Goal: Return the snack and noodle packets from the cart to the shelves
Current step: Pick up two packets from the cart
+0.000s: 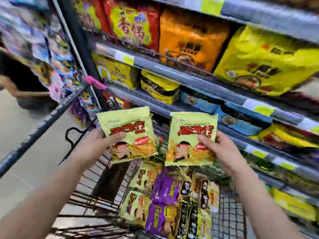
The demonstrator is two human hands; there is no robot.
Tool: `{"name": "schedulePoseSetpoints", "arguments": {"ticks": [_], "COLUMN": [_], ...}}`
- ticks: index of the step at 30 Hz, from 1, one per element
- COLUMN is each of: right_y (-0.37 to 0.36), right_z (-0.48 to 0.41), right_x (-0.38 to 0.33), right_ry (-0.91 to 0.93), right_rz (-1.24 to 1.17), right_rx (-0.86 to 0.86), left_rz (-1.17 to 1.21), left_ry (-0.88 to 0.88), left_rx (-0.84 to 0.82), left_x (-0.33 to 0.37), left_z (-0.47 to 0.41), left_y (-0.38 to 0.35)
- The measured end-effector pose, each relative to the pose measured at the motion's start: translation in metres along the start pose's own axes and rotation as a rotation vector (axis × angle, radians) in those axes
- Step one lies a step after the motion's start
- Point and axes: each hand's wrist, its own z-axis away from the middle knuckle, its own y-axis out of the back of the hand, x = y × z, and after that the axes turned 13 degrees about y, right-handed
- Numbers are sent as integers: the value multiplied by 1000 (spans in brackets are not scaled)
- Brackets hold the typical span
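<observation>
My left hand (96,145) grips a light-green noodle packet (127,125) with red lettering and a cartoon figure, thumb across its front. My right hand (219,149) holds a matching green packet (191,135) the same way. Both packets are raised side by side above the wire cart (96,192). In the cart below lie several more packets: green ones (138,200), purple ones (164,204) and dark-printed yellow ones (198,213). The shelves (189,75) rise to the right and ahead.
The shelves carry large multipacks: red and yellow (131,23), orange (191,38), yellow (262,62), blue (241,121). The cart's pink-capped handle bar (94,81) and a dark upright post (76,40) stand ahead-left. Another person's dark clothing (19,75) shows far left over grey floor.
</observation>
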Motion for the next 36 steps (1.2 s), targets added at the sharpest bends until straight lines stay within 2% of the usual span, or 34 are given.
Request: {"name": "schedulePoseSetpoints", "arguments": {"ticks": [3, 8, 14, 21, 28, 36], "right_y": [21, 55, 91, 131, 183, 269], "right_z": [25, 78, 158, 268, 396, 516], "right_x": [-45, -123, -175, -196, -209, -203], "right_ry": [96, 294, 426, 484, 586, 682], "right_rz": [-133, -203, -165, -143, -132, -118], "right_rx": [116, 271, 458, 761, 1000, 1040], "left_rz": [-13, 39, 31, 38, -6, -39], "left_ry": [-165, -415, -559, -755, -748, -755], "left_rx": [-35, -95, -217, -373, -653, -836], "left_x": [65, 149, 204, 236, 241, 218], "left_z": [41, 109, 139, 197, 264, 352], "left_y": [-2, -30, -65, -151, -252, -380]}}
